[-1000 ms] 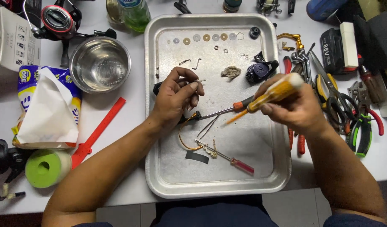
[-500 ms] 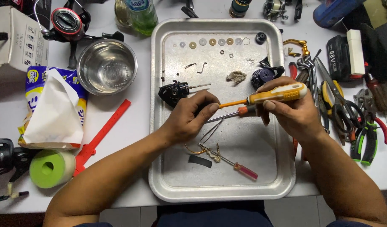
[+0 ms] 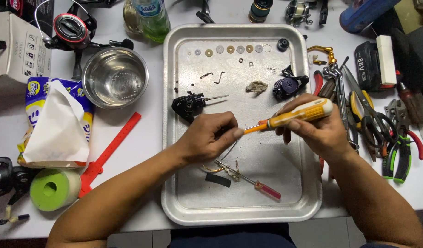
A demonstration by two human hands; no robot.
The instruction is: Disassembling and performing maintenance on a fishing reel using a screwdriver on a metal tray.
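Note:
My right hand (image 3: pixel 319 131) grips a yellow and orange screwdriver (image 3: pixel 296 114), its shaft pointing left to my left hand (image 3: pixel 209 138). My left hand pinches a small part at the screwdriver's tip; the part is hidden by my fingers. Both hands hover over a metal tray (image 3: pixel 177 202). On the tray, a black reel body (image 3: pixel 188 105) lies just above my left hand. A thin red-handled screwdriver (image 3: pixel 253 181) and a black strip (image 3: pixel 218 180) lie below it. A row of small washers (image 3: pixel 230 48) lines the tray's far side, with a dark purple reel part (image 3: pixel 287 86) to the right.
A steel bowl (image 3: pixel 115 78), a tissue pack (image 3: pixel 55 121), a red plastic strip (image 3: pixel 108 154) and a green roll (image 3: pixel 53 188) lie left of the tray. A spinning reel (image 3: pixel 69 27) and a bottle (image 3: pixel 149 16) stand behind. Pliers, scissors and a wrench (image 3: pixel 342 92) crowd the right.
Both hands have drifted lower on the tray. The screwdriver has levelled out, and its tip now meets my left fingertips. The black reel body is uncovered.

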